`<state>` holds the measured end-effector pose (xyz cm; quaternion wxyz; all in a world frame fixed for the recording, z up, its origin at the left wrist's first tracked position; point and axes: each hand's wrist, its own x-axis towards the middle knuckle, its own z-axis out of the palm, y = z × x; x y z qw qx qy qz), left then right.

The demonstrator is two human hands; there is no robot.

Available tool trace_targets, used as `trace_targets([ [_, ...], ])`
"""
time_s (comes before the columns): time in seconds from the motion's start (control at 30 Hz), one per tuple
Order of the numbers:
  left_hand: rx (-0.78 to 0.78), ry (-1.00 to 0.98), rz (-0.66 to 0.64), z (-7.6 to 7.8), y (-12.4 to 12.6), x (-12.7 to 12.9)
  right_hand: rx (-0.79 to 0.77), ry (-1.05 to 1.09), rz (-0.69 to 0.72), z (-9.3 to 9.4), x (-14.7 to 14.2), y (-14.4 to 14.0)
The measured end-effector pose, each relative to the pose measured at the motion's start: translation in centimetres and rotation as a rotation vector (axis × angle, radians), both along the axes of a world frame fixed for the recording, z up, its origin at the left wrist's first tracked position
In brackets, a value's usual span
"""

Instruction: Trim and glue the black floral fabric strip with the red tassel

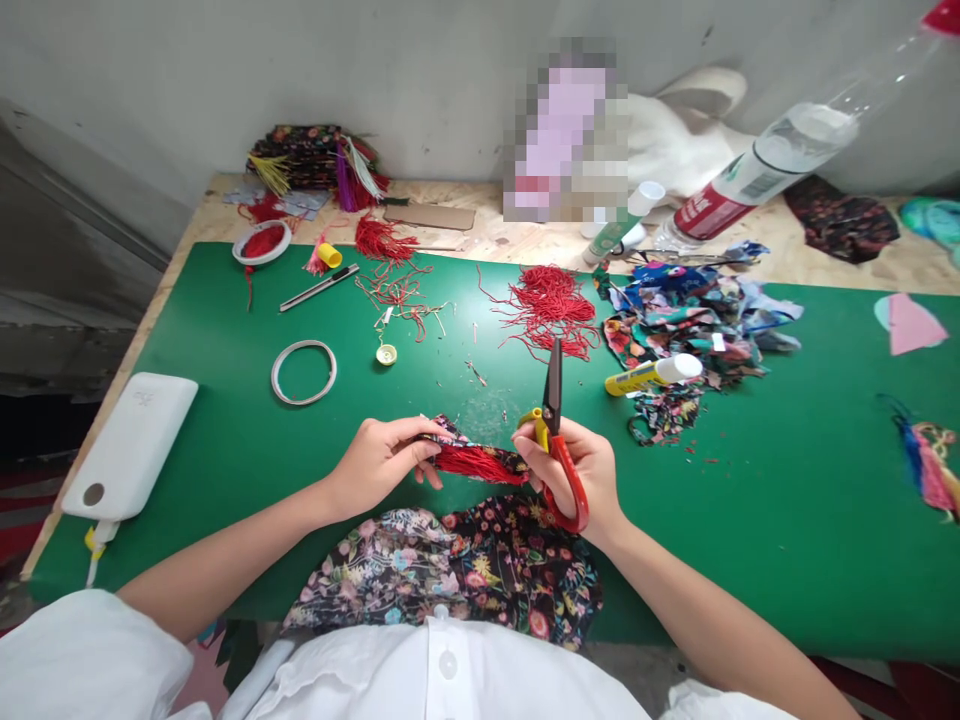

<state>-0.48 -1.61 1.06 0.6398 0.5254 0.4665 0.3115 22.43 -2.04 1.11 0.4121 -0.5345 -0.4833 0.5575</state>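
My left hand [382, 462] pinches one end of a red tassel [474, 463] wrapped in a strip of dark floral cloth, held just above the green mat [225, 440]. My right hand [581, 470] touches the tassel's other end and grips red-handled scissors [556, 430], blades closed and pointing away from me. A larger piece of black floral fabric [457, 570] lies at the mat's near edge under my hands.
Loose red threads [551, 305], a heap of floral scraps [690, 320], a glue stick [652, 373], a wire ring [303, 372], a craft knife [319, 288] and a white power bank [131, 445] lie around. Bottles [757, 170] and finished tassel pieces [311, 160] sit by the wall.
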Motion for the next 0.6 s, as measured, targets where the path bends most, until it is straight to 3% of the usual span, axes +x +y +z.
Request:
trace_targets([
  [0.33,0.001,-0.042,0.186,0.29,0.4,-0.12,0.264,-0.214,0.139,-0.37,0.2,-0.09],
  [0.6,0.05,-0.071,0.239,0.31,0.36,-0.04,0.245,-0.264,0.203,-0.38,0.37,0.0],
])
